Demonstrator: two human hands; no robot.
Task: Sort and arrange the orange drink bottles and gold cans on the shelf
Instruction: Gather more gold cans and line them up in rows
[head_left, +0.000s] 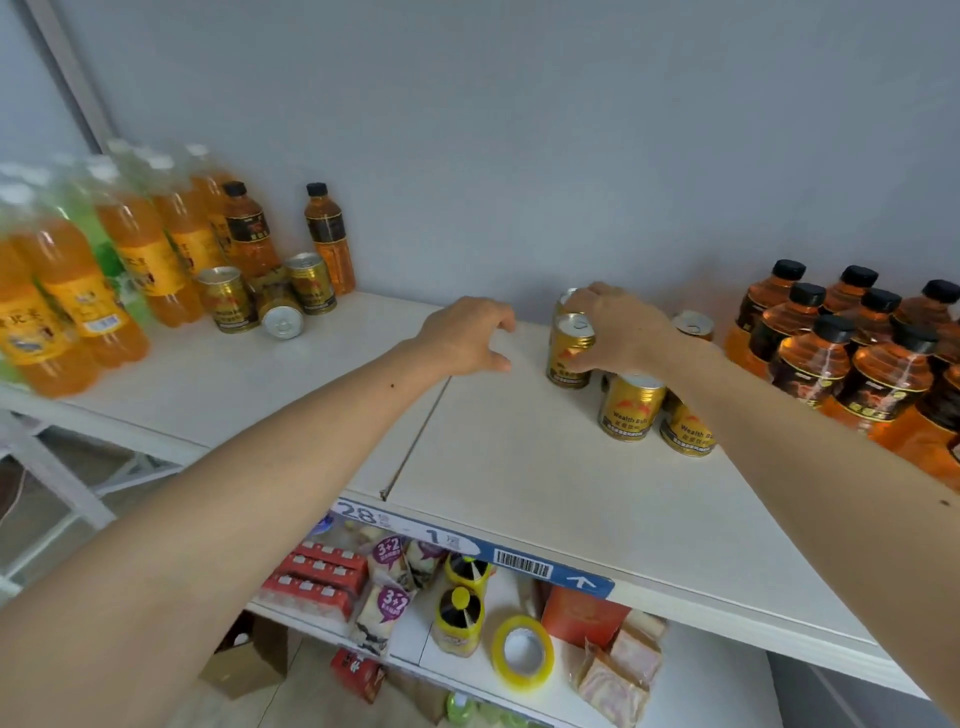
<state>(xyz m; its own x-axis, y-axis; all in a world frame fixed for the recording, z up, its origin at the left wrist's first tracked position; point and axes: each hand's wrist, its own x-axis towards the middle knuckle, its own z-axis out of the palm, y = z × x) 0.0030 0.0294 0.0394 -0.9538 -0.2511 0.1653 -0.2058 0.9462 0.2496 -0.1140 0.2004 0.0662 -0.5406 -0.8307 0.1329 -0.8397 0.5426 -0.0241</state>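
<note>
While our right hand (618, 330) curls its fingers down over one upright gold can (569, 349), gripping it near the rim on the top shelf (519, 467), our left hand (470, 335) hovers just to the left of that grip with fingers spread loosely, holding nothing and touching no can. Directly behind the gripped can stands a second can (567, 299), mostly hidden by the fingers. Nearer to us than the grip, and partly under our right forearm, stand two more gold cans (631, 408) side by side, labels facing us; just right of the wrist a further can top (693, 325) shows. Right of the grip, a block of dark-capped orange bottles (831, 358) stands upright in close rows by the wall. Well to the left of the grip, against the wall, we list two more dark-capped bottles (327, 234), two upright gold cans (226, 299) and one can lying on its side (282, 319), its end towards us. Farther left stand tall orange drink bottles (140, 244) with pale caps, blurred. Below the shelf edge we note a yellow tape roll (522, 652) and packaged snacks (384, 587).
</note>
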